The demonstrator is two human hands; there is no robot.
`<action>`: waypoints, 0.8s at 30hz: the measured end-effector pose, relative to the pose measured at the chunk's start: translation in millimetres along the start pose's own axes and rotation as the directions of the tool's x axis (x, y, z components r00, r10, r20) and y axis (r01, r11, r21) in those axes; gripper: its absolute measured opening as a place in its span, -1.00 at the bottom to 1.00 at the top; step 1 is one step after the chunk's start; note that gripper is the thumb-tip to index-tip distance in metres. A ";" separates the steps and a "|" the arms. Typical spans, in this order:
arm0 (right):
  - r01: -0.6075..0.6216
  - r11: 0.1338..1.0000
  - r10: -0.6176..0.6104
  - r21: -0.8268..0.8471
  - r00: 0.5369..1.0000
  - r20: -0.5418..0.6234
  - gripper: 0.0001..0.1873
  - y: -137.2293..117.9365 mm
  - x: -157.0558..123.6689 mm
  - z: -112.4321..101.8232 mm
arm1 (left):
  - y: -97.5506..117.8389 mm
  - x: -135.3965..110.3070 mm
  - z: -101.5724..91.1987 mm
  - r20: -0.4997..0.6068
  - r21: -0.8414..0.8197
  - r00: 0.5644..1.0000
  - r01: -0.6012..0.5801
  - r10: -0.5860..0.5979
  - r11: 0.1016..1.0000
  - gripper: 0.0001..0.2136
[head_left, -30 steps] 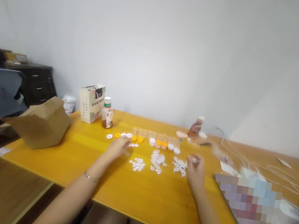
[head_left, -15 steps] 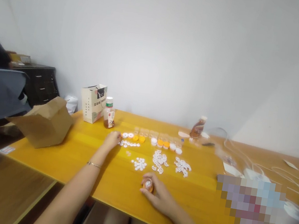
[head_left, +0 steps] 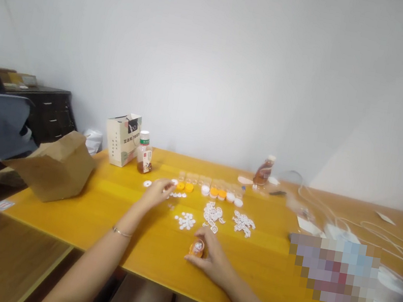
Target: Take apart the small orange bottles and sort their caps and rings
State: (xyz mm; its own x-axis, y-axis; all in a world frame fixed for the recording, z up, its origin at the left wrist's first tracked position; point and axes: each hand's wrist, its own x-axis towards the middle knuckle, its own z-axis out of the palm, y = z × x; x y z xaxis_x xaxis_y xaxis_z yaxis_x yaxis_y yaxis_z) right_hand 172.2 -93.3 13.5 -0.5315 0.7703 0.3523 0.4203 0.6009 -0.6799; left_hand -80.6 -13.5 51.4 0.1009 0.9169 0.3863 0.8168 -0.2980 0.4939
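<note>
My left hand (head_left: pixel 158 192) is over the left part of a row of lids, fingertips pinched together beside a white lid (head_left: pixel 174 182). Whatever is between those fingertips is too small to make out. Two orange lids (head_left: pixel 184 187) sit just right of it, and a white ring-shaped lid (head_left: pixel 147 183) lies to its left. Near the table's front, my right hand (head_left: pixel 211 262) curls round a small clear jar (head_left: pixel 198 246) with an orange base and white pieces visible inside. Small white discs (head_left: pixel 185 220) lie loose beyond the jar.
White cut-out pieces (head_left: pixel 213 216) form two heaps behind my right hand. Clear cups (head_left: pixel 200 179) and more lids (head_left: pixel 221 194) line the back. A drink bottle (head_left: pixel 144 154) and paper bag (head_left: pixel 122 140) stand left; a brown bottle (head_left: pixel 264 171) and cables (head_left: pixel 330 214) are right.
My left hand has moved right along the lid row, uncovering the white ring-shaped lid at the left end. The jar in my right hand has tilted slightly, showing more of its orange base.
</note>
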 end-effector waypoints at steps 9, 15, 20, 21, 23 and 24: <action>-0.140 0.990 0.142 0.029 0.987 -0.079 -0.74 13.0 2.7 5.6 | 62.5 -44.4 31.4 0.481 -0.280 0.694 -0.457 0.535 0.844 -0.65; -0.107 0.993 0.110 0.048 0.992 -0.065 -0.84 4.6 2.9 1.2 | 69.3 -49.1 52.8 0.419 -0.178 0.780 -0.432 0.465 0.884 -0.72; -0.006 0.996 -0.003 -0.086 0.994 -0.113 -0.78 1.0 1.8 -2.5 | 67.5 -48.0 53.6 0.404 -0.130 0.802 -0.426 0.440 0.895 -0.77; -0.019 0.995 0.006 -0.102 0.991 -0.130 -0.70 1.8 1.7 -2.2 | 67.3 -47.8 53.1 0.402 -0.128 0.804 -0.424 0.438 0.897 -0.76; -0.085 0.990 0.068 -0.110 0.987 -0.147 -0.59 4.4 1.6 -0.7 | 67.5 -47.8 52.6 0.402 -0.154 0.795 -0.430 0.454 0.890 -0.73; -0.115 0.987 0.099 -0.109 0.985 -0.142 -0.59 5.8 1.7 0.3 | 67.9 -47.9 52.9 0.402 -0.172 0.789 -0.434 0.466 0.884 -0.73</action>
State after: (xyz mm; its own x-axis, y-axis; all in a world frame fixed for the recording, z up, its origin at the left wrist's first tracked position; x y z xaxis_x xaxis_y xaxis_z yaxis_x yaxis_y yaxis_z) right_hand 173.6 -88.6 9.9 -0.3771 0.8486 0.3709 0.5564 0.5278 -0.6418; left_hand 0.0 -63.5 25.3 0.6880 0.6910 0.2217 0.5805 -0.7074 0.4033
